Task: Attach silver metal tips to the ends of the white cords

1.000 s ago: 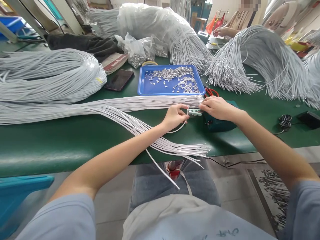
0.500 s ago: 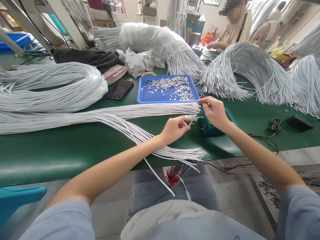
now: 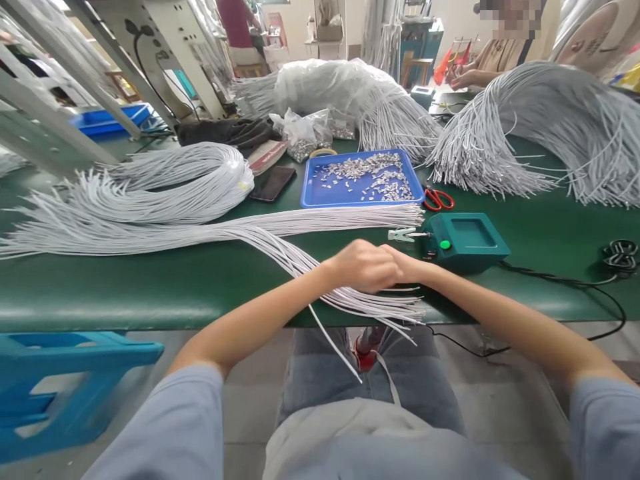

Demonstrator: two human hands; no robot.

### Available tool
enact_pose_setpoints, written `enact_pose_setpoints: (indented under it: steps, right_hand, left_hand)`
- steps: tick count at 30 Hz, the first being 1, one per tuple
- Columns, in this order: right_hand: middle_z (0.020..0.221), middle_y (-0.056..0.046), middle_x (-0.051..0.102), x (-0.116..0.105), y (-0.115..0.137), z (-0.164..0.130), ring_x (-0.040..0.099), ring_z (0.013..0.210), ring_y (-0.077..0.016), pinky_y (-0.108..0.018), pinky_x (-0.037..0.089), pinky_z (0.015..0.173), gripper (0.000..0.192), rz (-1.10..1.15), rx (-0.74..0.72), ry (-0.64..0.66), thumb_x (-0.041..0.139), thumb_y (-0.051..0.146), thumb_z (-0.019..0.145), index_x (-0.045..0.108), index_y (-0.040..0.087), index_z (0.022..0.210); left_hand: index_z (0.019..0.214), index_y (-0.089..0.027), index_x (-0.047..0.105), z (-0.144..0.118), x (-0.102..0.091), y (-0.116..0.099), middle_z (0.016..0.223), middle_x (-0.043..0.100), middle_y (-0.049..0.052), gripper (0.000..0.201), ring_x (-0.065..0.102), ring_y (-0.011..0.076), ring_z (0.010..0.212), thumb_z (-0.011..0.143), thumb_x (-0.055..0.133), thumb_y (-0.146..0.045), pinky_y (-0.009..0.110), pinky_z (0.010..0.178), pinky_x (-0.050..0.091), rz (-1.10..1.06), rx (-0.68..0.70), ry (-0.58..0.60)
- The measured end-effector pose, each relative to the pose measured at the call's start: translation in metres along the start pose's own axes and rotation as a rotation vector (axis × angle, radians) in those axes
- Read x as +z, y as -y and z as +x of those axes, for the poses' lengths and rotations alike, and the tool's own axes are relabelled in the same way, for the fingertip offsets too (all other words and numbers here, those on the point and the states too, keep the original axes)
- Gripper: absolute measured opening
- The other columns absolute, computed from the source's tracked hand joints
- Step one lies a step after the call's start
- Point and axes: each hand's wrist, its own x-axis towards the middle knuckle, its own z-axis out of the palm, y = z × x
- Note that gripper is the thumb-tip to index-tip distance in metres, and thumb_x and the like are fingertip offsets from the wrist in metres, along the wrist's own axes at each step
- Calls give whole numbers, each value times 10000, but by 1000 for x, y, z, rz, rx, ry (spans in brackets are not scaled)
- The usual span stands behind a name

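Observation:
My left hand (image 3: 366,265) is closed in a blurred fist; what it holds is hidden. My right hand (image 3: 406,264) meets it fingertip to fingertip, its fingers mostly covered by the left. Both are above the near branch of white cables (image 3: 273,248), whose ends fan out by the table edge. One loose cable (image 3: 336,345) hangs over that edge. Just beyond the hands stands a green box device (image 3: 470,239) with a green button and a pale clip (image 3: 401,234) on its shaft. Another branch of cables (image 3: 350,217) lies straight behind the hands.
A blue tray (image 3: 313,199) of small metal pieces stands behind the cables, with red-handled scissors (image 3: 439,199) at its right corner. A phone (image 3: 273,183) lies left of it. Large cable bundles (image 3: 520,100) rise behind. A co-worker's hand (image 3: 465,77) shows across the table.
My right hand has left the scissors and come down and inward to meet my left hand. My left hand has moved away from the clip. The view has shifted left.

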Motion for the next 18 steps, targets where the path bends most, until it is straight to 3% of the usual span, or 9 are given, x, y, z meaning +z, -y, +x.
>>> enact_pose_setpoints:
  steps: [3,5,7,9,14,18]
  right_hand:
    - [784,-35,761,5,5,-3,645,676,-131,-249,511,665,171,45,-6,96,570,166,828,725,128,890]
    - [778,-45,768,6,6,-3,598,600,-99,-221,468,606,207,38,-34,121,563,178,836,734,111,933]
    - [750,-48,765,8,6,-2,553,558,-83,-207,424,569,221,11,-70,87,547,162,829,745,100,905]
    - [722,-47,761,10,6,0,540,545,-80,-202,403,555,232,-2,-93,57,532,142,819,750,97,884]
    - [716,-35,759,11,2,1,548,534,-73,-187,407,556,231,21,-117,45,530,91,789,743,102,875]
    - [701,-24,746,10,-1,1,556,530,-69,-181,418,562,212,28,-153,38,544,89,781,742,107,855]
  left_hand:
    - [615,-183,590,-1,-15,24,624,624,70,372,539,168,569,935,445,-303,313,552,281,180,-531,-24]
    - [729,-160,655,-7,-22,37,755,672,99,331,603,204,676,945,447,-299,318,581,309,314,-734,85]
    - [847,-155,696,-16,-26,47,913,695,113,258,643,237,810,936,490,-282,317,607,347,421,-764,248]
    - [884,-155,711,-25,-28,51,979,692,122,228,648,258,902,928,498,-223,317,620,375,469,-756,335]
    - [891,-82,705,-25,-25,50,959,671,195,327,647,288,920,851,394,9,325,616,412,521,-716,454]
    - [904,-48,690,-14,-29,50,899,667,204,326,652,294,864,850,374,14,328,614,423,539,-660,529]
